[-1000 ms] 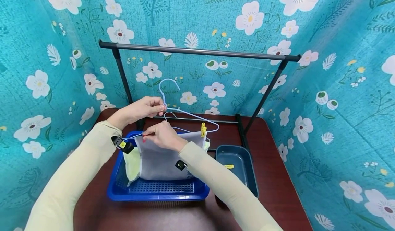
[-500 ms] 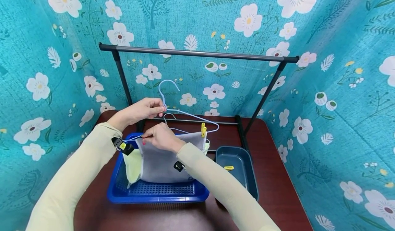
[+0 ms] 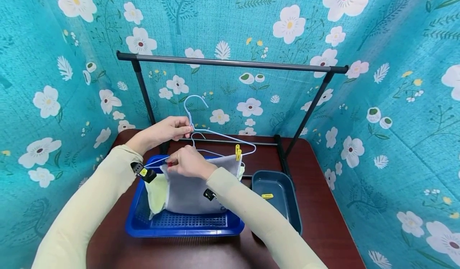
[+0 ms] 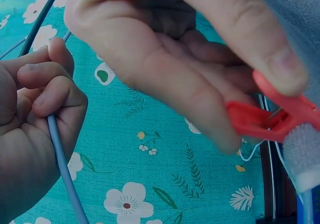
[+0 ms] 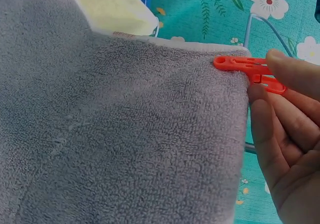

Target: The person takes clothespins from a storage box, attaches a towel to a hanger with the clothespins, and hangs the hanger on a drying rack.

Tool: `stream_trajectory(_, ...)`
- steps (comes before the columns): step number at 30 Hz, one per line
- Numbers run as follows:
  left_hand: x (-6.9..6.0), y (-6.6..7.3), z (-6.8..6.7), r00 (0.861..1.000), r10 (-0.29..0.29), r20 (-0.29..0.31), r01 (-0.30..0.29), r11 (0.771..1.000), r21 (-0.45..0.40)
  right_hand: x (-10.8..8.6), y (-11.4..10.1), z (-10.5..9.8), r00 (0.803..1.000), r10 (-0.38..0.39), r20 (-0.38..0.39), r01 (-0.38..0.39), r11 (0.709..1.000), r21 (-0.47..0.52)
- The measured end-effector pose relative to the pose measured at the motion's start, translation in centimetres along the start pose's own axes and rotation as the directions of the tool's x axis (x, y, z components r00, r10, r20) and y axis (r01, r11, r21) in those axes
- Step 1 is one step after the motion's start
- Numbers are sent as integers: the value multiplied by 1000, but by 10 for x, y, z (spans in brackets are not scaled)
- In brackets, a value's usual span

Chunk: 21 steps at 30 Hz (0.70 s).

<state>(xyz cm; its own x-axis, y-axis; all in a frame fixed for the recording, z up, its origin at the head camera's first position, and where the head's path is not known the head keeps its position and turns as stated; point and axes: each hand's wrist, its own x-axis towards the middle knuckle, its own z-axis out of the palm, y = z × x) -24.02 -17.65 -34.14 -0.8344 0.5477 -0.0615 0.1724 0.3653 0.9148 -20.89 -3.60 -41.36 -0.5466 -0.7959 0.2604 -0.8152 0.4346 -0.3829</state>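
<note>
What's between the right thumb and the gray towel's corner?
A red clothespin. The right hand pinches one end; the other lies over the corner of the gray towel, as the right wrist view shows.

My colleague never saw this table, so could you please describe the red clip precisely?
In the head view, find the blue basket and the grey towel over it. At the towel's upper left corner, the right hand pinches the red clip. Its colour sets it apart from the yellow clips.
</note>
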Motion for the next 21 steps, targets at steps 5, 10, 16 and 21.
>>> stream_trajectory(5,0,-1,2,1000,-7,-10,7,1000,15,-3,-3,-1,1000,-5,7,5,1000,-2)
stream_trajectory(10,-4,1,3,999,16,-29,-14,997,72,-8,-8,0,1000,-14,15,14,1000,-8)
stream_trajectory(16,-9,2,5,998,36,-44,-30,992,123,-16,-13,0,998,-11,63,8,999,40)
stream_trajectory(21,-14,7,7,996,60,-59,-50,987,154,-26,-17,-8,997,-2,80,-6,995,95)
